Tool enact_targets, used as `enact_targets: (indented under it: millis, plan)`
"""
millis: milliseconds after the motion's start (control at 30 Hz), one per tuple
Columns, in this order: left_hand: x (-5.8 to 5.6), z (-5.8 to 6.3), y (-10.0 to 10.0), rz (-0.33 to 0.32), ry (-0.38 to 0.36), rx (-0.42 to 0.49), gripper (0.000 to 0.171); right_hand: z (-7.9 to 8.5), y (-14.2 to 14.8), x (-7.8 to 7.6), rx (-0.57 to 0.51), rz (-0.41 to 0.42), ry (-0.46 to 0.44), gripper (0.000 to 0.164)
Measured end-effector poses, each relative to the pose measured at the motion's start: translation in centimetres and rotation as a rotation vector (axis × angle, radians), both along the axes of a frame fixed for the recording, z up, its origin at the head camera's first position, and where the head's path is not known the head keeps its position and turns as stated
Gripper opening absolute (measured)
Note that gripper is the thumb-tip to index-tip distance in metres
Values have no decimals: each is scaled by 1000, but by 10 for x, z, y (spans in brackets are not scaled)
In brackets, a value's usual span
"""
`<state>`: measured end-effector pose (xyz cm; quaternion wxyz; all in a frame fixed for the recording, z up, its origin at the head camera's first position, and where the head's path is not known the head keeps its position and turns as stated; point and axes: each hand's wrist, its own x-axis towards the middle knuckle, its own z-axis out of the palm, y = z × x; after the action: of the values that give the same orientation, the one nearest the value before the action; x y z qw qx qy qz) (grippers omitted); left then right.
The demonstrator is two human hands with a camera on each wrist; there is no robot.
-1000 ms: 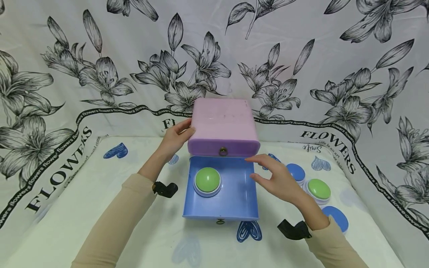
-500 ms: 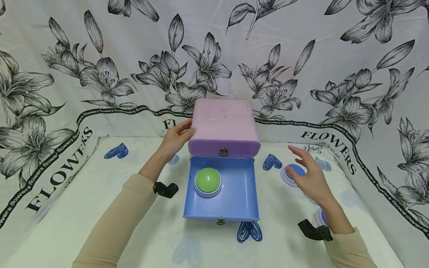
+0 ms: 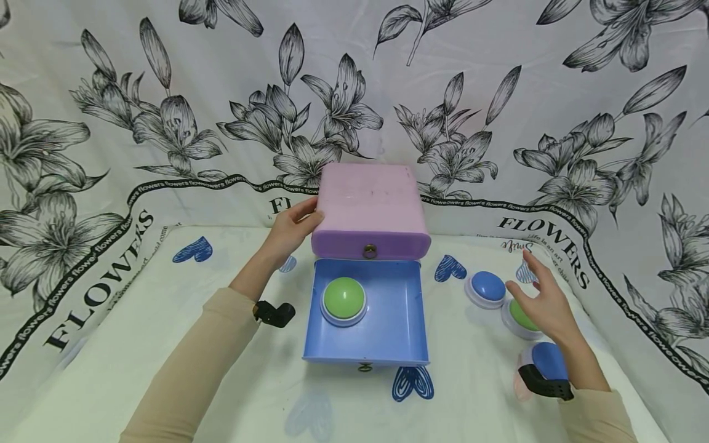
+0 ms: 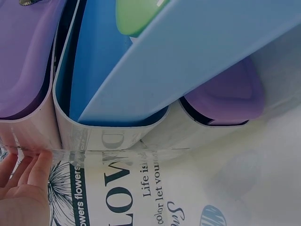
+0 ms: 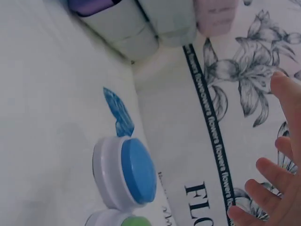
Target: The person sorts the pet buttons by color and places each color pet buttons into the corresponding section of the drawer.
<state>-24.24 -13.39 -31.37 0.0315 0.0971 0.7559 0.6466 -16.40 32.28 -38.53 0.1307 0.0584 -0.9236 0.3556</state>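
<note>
A small stacked drawer cabinet [image 3: 371,197] with a pink top stands at the middle back. Its blue drawer [image 3: 393,314] is pulled out and holds a green dome-topped push button [image 3: 344,298] on a white base, in the left half. My left hand [image 3: 289,232] rests with nearly straight fingers against the cabinet's left side. Over to the right, my right hand [image 3: 547,303] hovers with spread fingers, holding nothing, and partly covers a second green push button [image 3: 519,319]. Just left of its fingertips sits a blue push button [image 3: 488,287]; another blue one [image 3: 549,360] lies below, partly behind the wrist.
A purple drawer front [image 3: 349,244] with a ring pull is above the blue drawer. Another purple drawer [image 4: 230,92] shows lower down in the left wrist view. A flower-printed cloth [image 3: 454,37] hangs behind the white table cover [image 3: 238,387].
My right hand has moved right, from the blue drawer's right edge to over the push buttons at the right. The left hand and the drawer have stayed in place.
</note>
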Motion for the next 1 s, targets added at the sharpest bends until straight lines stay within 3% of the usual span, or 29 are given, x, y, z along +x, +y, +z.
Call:
enact_targets:
  millis: [233, 600, 1000]
  plan:
    - [0, -1, 0, 3, 5, 1, 56, -21, 27, 3, -16, -21, -128, 78]
    - [0, -2, 0, 7, 7, -2, 56, -51, 46, 10, 131, -115, -371, 93]
    - [0, 0, 0, -5, 4, -3, 57, -61, 52, 12, 235, -116, -473, 99]
